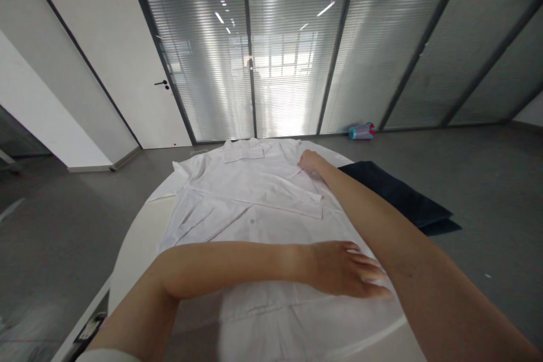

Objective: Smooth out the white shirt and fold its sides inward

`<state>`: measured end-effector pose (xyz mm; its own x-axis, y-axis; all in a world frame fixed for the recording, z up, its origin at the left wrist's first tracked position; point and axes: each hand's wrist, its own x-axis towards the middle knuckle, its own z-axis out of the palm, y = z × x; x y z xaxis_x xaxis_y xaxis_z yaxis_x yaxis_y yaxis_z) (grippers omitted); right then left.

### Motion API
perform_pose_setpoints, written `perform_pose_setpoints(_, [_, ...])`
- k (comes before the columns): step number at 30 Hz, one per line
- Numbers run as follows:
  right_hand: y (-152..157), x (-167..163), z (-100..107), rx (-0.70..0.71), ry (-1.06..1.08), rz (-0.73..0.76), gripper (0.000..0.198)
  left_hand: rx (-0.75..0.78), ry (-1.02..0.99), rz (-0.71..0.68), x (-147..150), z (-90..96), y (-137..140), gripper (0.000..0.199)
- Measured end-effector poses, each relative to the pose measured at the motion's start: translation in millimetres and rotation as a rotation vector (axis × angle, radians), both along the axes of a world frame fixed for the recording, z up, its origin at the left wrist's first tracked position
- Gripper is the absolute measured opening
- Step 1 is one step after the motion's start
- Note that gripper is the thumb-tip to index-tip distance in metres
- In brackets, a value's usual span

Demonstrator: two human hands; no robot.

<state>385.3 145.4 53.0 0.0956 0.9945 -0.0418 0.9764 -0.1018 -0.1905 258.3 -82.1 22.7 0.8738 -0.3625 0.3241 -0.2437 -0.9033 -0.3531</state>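
Note:
A white shirt (254, 232) lies spread on a white table (139, 237), its collar (244, 151) at the far end. One sleeve is folded inward across its front, near a small button. My left hand (348, 268) reaches across the lower part of the shirt and rests on the cloth at the right, fingers spread, holding nothing. Farther off, my right hand (310, 160) is closed on the shirt's right edge near the shoulder. Its fingertips are partly hidden.
Dark navy folded cloth (394, 192) sticks out past the table's right edge, partly behind my right forearm. A blue and red patterned bundle (362, 131) lies on the floor by the glass partition (284, 96). A white door (127, 68) is at the left.

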Motion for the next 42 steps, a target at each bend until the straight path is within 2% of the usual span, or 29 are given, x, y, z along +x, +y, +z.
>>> perform_pose_setpoints(3, [9,1,-7,-0.063,0.001,-0.022,0.053,0.033,-0.020,0.028,5,-5.9,-1,0.029])
perform_pose_setpoints(9, [21,1,-16,-0.118,0.026,-0.054,0.055,-0.023,-0.081,0.173,11,-7.3,12,0.023])
perform_pose_setpoints(16, [26,3,-14,-0.113,0.108,-0.064,0.039,-0.047,-0.079,0.227,9,-5.4,13,0.021])
perform_pose_setpoints(22, [21,2,-2,-0.092,0.273,-0.090,0.013,0.000,-0.053,0.239,-26,20.0,7,0.017])
perform_pose_setpoints(26, [15,-8,4,-0.083,0.439,-0.140,0.017,-0.018,-0.131,0.314,-59,38.6,-3,0.021])
perform_pose_setpoints(29, [15,-15,7,-0.105,0.572,-0.186,0.028,-0.035,-0.168,0.365,-86,46.2,-11,0.020])
perform_pose_setpoints(33, [23,-23,5,-0.144,0.707,-0.233,0.051,-0.065,-0.159,0.436,-114,43.1,-20,0.020])
perform_pose_setpoints(35, [32,-29,2,-0.139,0.734,-0.261,0.056,-0.078,-0.154,0.448,-122,36.8,-21,0.020])
perform_pose_setpoints(42, [77,-53,-11,0.031,0.607,-0.299,0.032,-0.131,-0.131,0.464,-136,19.1,-28,0.021])
